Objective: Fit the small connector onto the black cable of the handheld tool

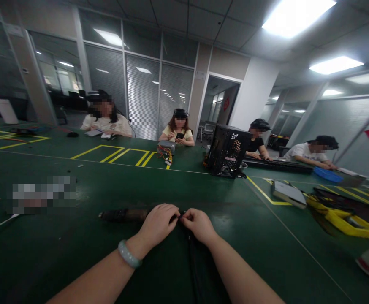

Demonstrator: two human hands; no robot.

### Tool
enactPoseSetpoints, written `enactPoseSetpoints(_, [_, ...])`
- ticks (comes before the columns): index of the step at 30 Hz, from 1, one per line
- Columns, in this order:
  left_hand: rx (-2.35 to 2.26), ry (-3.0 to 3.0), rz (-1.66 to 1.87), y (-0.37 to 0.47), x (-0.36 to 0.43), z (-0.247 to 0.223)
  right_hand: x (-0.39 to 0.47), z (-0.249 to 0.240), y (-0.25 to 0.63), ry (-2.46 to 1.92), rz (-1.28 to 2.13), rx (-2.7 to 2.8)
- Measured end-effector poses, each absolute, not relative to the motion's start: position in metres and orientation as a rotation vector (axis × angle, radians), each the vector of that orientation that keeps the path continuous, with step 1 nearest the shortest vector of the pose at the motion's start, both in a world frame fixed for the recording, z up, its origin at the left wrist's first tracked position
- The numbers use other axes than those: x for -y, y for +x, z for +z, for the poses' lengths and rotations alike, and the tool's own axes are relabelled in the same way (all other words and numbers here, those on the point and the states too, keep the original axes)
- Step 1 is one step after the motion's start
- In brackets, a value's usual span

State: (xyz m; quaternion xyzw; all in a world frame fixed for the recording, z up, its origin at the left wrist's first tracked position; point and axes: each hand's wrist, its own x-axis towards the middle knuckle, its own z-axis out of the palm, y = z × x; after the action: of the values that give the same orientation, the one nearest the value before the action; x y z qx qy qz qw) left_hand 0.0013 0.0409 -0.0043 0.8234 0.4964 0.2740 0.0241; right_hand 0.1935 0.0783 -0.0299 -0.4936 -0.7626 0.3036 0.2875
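Observation:
A dark, slim electric screwdriver [126, 215] lies on the green tabletop in front of me, its narrow tip pointing left. My left hand [159, 221] is closed over its right-hand end, fingers curled down and partly hidden. Right beside it, my right hand [199, 223] pinches at that end, where a black cable [191, 257] comes off and runs down toward me. The small part between the two sets of fingertips is too dark and covered to make out.
A black computer case [230, 152] stands beyond my right hand. Farther off is a power supply [166, 147] with loose wires. To the right lie a grey box-shaped unit [288, 194], a yellow bin [352, 223] and a blue tray [328, 174]. Several people sit across the table.

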Motion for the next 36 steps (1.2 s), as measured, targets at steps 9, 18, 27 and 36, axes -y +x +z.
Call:
enactPoseSetpoints(9, [-1.536, 2.589, 0.894, 0.004, -0.030, 0.000, -0.071, -0.025, 0.192, -1.356, 0.737, 2.057])
enactPoseSetpoints(18, [-1.570, 2.607, 0.903, 0.004, -0.029, -0.004, -0.074, -0.033, 0.193, -1.294, 0.699, 2.038])
enactPoseSetpoints(27, [-1.554, 2.597, 0.884, 0.003, -0.032, -0.004, -0.075, -0.031, 0.194, -1.283, 0.778, 2.036])
enactPoseSetpoints(36, [-1.517, 2.569, 0.862, 0.000, -0.036, -0.004, -0.073, -0.027, 0.193, -1.307, 0.787, 2.042])
